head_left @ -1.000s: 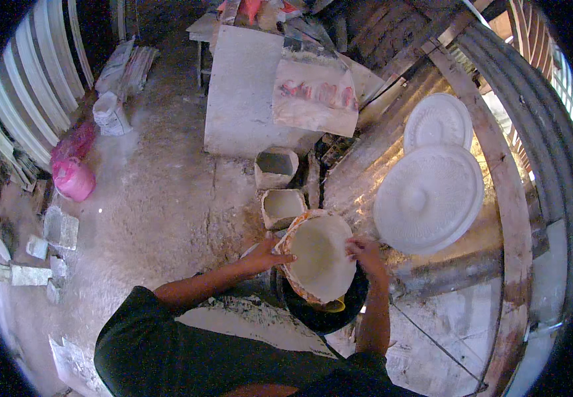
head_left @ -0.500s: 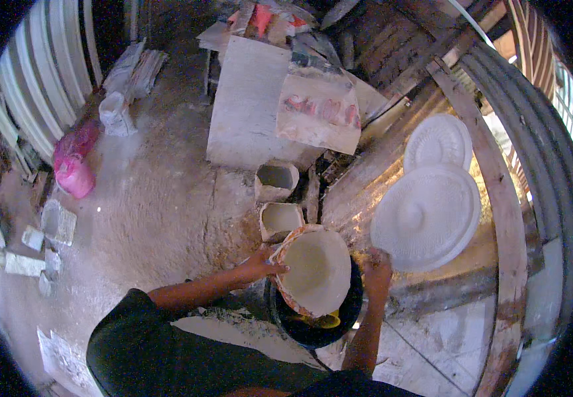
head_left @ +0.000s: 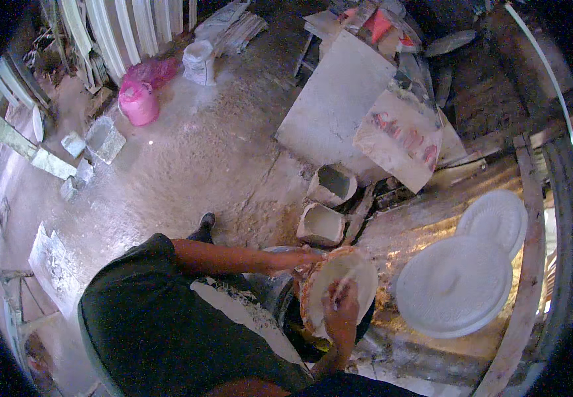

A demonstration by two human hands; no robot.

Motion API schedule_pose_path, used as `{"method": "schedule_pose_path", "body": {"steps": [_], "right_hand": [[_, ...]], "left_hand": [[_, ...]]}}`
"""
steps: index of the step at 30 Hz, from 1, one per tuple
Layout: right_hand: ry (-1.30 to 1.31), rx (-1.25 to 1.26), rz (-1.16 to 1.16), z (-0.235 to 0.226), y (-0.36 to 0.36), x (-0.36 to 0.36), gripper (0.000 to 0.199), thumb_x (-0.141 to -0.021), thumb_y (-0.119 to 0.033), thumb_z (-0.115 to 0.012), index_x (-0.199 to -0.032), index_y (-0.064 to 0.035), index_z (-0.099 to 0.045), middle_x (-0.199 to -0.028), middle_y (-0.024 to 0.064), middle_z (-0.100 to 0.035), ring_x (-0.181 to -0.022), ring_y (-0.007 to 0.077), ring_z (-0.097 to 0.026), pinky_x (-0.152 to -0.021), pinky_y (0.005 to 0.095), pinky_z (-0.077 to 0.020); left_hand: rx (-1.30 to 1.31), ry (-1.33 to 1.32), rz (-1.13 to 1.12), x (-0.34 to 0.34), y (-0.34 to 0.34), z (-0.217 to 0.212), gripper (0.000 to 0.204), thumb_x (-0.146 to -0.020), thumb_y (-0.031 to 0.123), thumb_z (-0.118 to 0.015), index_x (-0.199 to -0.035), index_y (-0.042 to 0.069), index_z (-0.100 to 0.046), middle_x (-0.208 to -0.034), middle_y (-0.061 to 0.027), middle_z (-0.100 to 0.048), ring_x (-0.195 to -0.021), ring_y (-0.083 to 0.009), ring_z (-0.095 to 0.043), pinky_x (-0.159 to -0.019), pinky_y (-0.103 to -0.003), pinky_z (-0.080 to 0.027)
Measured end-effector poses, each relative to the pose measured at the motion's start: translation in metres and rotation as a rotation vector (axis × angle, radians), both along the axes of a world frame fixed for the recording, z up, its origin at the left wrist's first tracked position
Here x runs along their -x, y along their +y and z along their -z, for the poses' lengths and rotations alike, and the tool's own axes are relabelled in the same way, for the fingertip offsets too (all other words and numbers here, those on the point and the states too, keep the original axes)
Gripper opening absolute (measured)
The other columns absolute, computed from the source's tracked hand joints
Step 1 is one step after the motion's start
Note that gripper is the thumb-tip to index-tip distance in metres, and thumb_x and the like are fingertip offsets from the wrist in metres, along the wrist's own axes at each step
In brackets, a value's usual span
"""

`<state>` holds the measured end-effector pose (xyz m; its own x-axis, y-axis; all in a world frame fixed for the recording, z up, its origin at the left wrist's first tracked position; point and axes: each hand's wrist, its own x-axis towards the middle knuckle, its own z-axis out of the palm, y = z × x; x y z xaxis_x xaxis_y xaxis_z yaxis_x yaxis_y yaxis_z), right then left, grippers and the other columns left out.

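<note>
A wide bowl with a pale, smooth inside and a crusted, orange-stained outer wall is tilted over a black bucket. My left hand grips its rim on the left side. Inside the bowl is my right hand, its fingers curled together near the inner surface; whatever they may hold is too blurred to make out. Below the bowl, in the bucket, part of a yellow object shows. The bowl hides most of the bucket's mouth.
Two white round patterned discs lie overlapping at right. Beyond the bowl stand two pale, rough-walled containers. A large grey board sits farther back. At far left are a pink sack, a white sack and a whitish tub.
My right hand has moved from beside the bowl to inside it. The bowl has tilted more, and my left hand still holds its rim. The view has turned, shifting the surroundings rightward.
</note>
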<state>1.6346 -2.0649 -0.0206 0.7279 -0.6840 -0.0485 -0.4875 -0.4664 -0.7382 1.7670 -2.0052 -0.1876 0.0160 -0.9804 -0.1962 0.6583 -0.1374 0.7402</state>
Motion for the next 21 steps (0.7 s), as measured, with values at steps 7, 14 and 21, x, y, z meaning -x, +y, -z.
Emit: {"method": "schedule_pose_path", "body": {"steps": [7,14,21], "right_hand": [[-0.479,-0.694,0.246,-0.017,-0.063,0.008,0.019,-0.087,-0.018,-0.06,-0.1,-0.0063,-0.053,-0.071,0.0007,-0.05,-0.052,0.0088,-0.042,-0.045,0.0231,-0.0362],[-0.414,-0.908,0.198,-0.028,-0.075,-0.113,0.02,-0.09,-0.031,-0.058,-0.087,-0.0119,-0.057,-0.062,-0.0054,-0.046,-0.045,0.0068,-0.037,-0.039,0.0224,-0.0295],[-0.411,-0.485,0.543,0.0,-0.04,-0.295,0.024,-0.091,-0.037,-0.054,-0.083,-0.0153,-0.057,-0.055,-0.0059,-0.043,-0.041,0.0081,-0.035,-0.035,0.0251,-0.0271]], "left_hand": [[-0.03,0.196,0.071,-0.053,-0.005,0.017,0.059,-0.088,0.057,-0.049,-0.131,0.015,-0.046,-0.13,-0.0046,-0.047,-0.119,-0.0223,-0.045,-0.097,-0.047,-0.038],[0.781,-1.056,-0.206,-0.188,0.008,0.095,0.048,-0.088,0.044,-0.054,-0.125,0.014,-0.05,-0.12,-0.0041,-0.053,-0.113,-0.0213,-0.048,-0.095,-0.041,-0.039],[0.006,-0.371,-0.316,-0.397,0.14,0.124,0.043,-0.086,0.041,-0.056,-0.115,0.009,-0.062,-0.124,-0.0101,-0.056,-0.115,-0.0264,-0.05,-0.098,-0.039,-0.038]]}}
